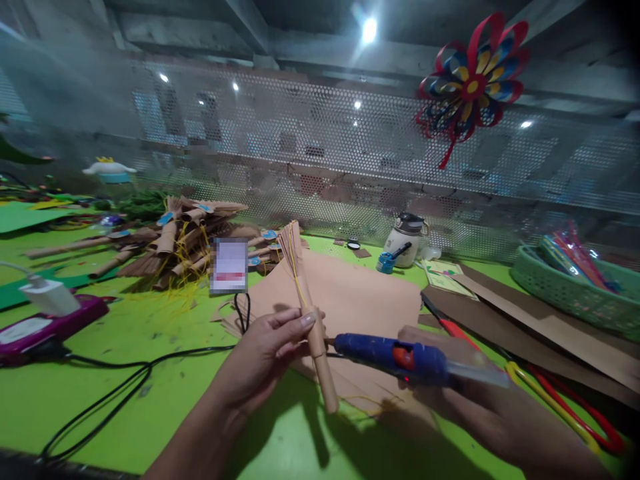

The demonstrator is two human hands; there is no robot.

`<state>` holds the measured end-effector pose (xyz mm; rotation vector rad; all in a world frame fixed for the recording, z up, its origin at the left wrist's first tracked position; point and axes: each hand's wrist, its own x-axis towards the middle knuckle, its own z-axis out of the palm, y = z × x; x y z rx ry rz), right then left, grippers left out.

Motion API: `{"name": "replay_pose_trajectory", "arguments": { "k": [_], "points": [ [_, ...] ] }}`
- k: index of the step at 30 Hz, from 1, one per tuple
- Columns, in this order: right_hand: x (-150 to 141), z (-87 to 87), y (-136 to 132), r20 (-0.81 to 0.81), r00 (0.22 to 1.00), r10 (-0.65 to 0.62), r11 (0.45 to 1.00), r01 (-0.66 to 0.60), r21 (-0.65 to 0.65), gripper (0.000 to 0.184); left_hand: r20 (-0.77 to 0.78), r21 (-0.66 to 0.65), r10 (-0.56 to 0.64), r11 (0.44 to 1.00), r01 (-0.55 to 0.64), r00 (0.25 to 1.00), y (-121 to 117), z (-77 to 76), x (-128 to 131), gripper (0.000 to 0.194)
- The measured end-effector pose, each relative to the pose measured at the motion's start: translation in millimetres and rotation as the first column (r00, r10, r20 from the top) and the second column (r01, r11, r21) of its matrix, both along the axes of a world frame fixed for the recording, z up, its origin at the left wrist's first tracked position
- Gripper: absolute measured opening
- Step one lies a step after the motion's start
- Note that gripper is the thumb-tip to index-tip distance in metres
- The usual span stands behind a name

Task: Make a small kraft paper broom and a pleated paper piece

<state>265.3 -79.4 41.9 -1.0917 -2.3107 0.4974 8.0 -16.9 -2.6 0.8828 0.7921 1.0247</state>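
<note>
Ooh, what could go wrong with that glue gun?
The tip of the blue glue gun, held in the right hand, is very near the fingers of the left hand on the brown paper broom; if it's hot, it might burn them. Also, the black cord runs by the left arm, so it could snag.

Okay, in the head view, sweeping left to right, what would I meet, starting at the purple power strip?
Purple power strip, heap of brown paper bundles, held rolled paper piece, blue glue gun, green basket.
</note>
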Motion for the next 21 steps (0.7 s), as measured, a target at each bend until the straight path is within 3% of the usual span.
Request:
{"name": "replay_pose_trajectory", "arguments": {
  "k": [8,14,21],
  "points": [
    [-0.4,10.0,-1.6,0.032,0.999,0.029,0.999,-0.029,0.023,0.024,0.0,-0.021,0.015,1.0,-0.015,1.0,-0.6,2.1,-0.3,0.021],
    [0.3,5.5,-1.2,-0.02,1.0,-0.011,1.0,0.011,-0.022,0.033,-0.012,-0.034,0.013,0.999,-0.014,1.0,-1.2,2.5,-0.2,0.023],
    [-3.2,3.0,1.3,-0.007,1.0,-0.019,1.0,0.019,0.011,0.023,0.018,-0.019,-0.022,1.0,0.022,1.0,-1.9,1.5,1.5,0.02]
  ]
}}
